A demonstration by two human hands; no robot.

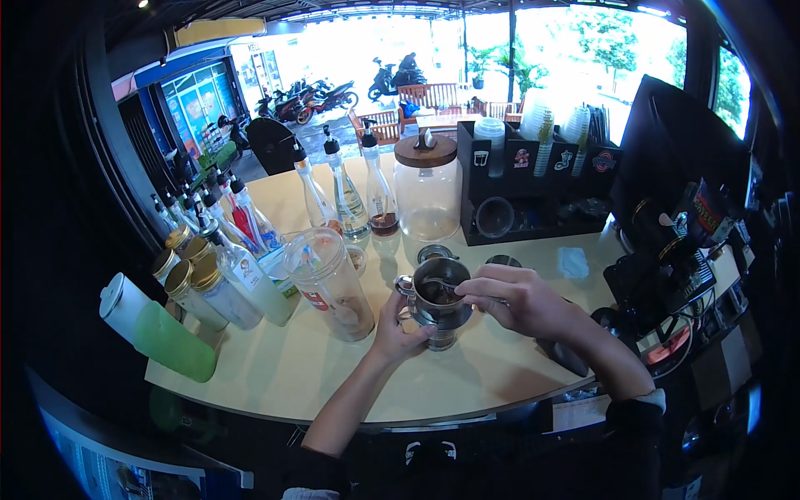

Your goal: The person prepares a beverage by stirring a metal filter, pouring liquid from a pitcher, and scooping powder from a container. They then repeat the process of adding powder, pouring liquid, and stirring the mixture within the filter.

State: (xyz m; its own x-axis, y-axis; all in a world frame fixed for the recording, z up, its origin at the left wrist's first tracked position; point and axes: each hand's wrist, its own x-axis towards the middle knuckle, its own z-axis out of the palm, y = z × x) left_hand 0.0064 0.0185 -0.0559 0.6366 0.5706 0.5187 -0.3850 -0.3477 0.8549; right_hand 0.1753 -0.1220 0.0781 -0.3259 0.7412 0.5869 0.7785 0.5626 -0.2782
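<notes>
One metal cup (440, 315): before the person, over the middle of the pale tabletop (275, 371), mouth facing up, dark inside; a narrower, shiny section shows underneath, though whether that is a separate vessel cannot be told.
Left hand (400, 335): gripping the cup low on its left side, thumb across the front, fingers beside the looped handle (404, 286).
Right hand (518, 298): closed in a pinch on a thin metal spoon (447, 287), which dips into the cup's mouth.
Small metal lid (434, 251): just behind the cup.
Clear tumbler (329, 275): left of the cup, red label on its side, brownish contents at the bottom.
Three pump bottles (348, 204): standing behind the tumbler.
Glass jar (427, 200): right of those bottles, under a wooden lid (426, 151).
Black cup organizer (533, 218): at the back right, carrying stacked clear cups (537, 125).
Folded cloth (572, 262): flat on the tabletop, in front of the organizer.
Green-and-white pitcher (171, 337): near the left edge.
Gold-lidded jars (218, 300): grouped behind the pitcher.
</notes>
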